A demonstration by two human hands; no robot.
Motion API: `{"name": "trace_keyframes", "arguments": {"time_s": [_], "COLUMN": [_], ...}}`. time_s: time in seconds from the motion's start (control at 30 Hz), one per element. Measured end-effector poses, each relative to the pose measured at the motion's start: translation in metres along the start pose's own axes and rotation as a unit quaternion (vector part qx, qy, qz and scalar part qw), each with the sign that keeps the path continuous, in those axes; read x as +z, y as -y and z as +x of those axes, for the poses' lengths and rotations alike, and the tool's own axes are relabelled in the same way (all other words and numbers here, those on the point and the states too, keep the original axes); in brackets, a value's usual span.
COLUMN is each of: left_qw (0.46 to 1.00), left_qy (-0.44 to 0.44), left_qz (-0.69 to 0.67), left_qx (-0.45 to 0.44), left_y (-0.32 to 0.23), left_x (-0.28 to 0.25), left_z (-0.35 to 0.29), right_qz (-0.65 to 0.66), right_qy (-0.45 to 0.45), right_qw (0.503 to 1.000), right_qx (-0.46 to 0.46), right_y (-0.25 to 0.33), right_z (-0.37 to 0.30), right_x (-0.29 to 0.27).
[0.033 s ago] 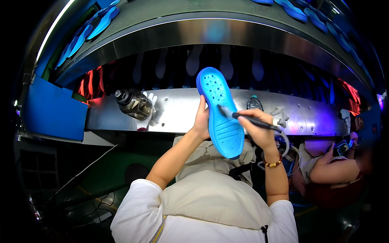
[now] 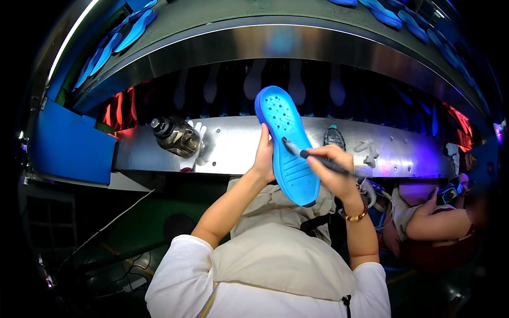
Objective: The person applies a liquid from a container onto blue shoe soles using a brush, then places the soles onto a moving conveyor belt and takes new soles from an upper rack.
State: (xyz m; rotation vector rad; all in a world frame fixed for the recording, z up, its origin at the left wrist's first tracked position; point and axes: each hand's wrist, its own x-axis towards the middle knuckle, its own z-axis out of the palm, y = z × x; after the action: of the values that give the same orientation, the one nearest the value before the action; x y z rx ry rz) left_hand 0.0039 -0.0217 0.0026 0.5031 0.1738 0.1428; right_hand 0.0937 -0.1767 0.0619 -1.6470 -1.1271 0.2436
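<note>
The left hand (image 2: 263,160) grips a blue shoe sole (image 2: 298,172) by its left edge, the thumb along the side and the other fingers mostly hidden behind it. The sole is held tilted over the person's lap and the front edge of a metal table (image 2: 236,156), its inner face up, with small dark holes in the upper part and cross grooves lower down. The right hand (image 2: 336,175) is closed around the dark handle of a brush (image 2: 327,164), whose bristles are at the sole's inner face, just below the holes. A beaded bracelet (image 2: 356,214) circles the right wrist. On the table, a dark bottle (image 2: 177,139) lies to the left beside a white glove (image 2: 201,139); a small clear bottle (image 2: 333,137) is behind the right hand. More blue soles (image 2: 135,29) lie on the green surface above.
</note>
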Motion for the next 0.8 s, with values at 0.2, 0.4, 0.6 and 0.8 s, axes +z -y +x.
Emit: {"name": "trace_keyframes", "arguments": {"time_s": [0.2,0.4,0.6,0.8], "left_qw": [0.995,0.996,0.99,0.983], "left_qy": [-0.031,-0.017,-0.053,-0.049], "left_qz": [0.035,-0.023,0.015,0.062], "left_qx": [0.086,0.086,0.129,0.167], "left_y": [-0.037,-0.034,-0.057,-0.066], "left_x": [-0.007,0.036,0.033,0.04], "left_z": [-0.02,-0.022,-0.038,-0.032], "right_qz": [-0.044,0.07,0.208,0.106], "right_qy": [0.197,0.046,0.118,0.184], "right_qw": [0.959,0.994,0.971,0.973], "right_qx": [-0.199,-0.072,-0.029,-0.095], "right_y": [0.05,0.042,0.042,0.032], "right_z": [-0.023,0.007,-0.011,-0.018], "right_x": [-0.004,0.004,-0.018,-0.012]}}
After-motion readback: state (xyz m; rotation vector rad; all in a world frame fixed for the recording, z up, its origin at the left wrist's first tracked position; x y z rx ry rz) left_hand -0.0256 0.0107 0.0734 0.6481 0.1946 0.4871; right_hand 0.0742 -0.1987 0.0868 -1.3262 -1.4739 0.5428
